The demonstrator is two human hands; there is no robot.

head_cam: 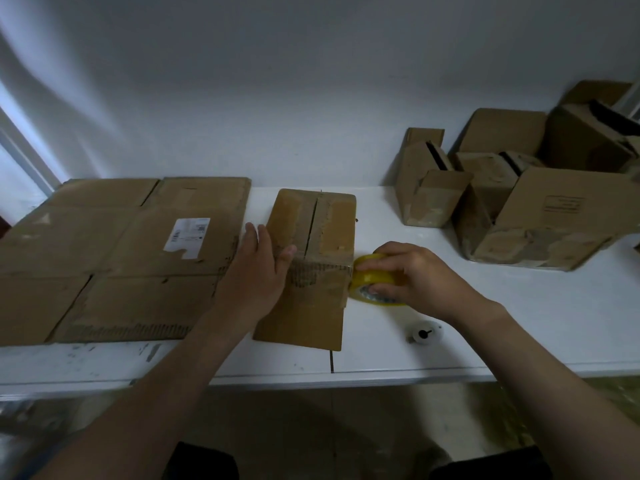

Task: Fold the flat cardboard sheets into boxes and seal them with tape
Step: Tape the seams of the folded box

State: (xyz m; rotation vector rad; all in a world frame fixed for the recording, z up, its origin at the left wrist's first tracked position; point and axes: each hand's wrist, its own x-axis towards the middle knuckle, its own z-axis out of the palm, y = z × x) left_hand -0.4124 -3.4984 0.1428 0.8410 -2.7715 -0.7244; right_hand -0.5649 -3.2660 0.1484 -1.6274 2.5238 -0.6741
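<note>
Folded box [311,268] at the middle of the white table [519,323], flaps shut, contents hidden. Left hand [258,268] lies flat, fingers spread, on its top. Right hand [412,271] grips the yellow tape roll [372,278] against the box's right edge. Flat cardboard sheets [114,258] lie left; finished boxes [519,202] right, partly cut off.

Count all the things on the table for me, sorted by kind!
Flat cardboard sheets: 1 stack, number of sheets unclear
Box being taped: 1
Folded boxes at the right: about 5, overlapping
Yellow tape roll: 1
Small white spool: 1
Total: about 9
</note>
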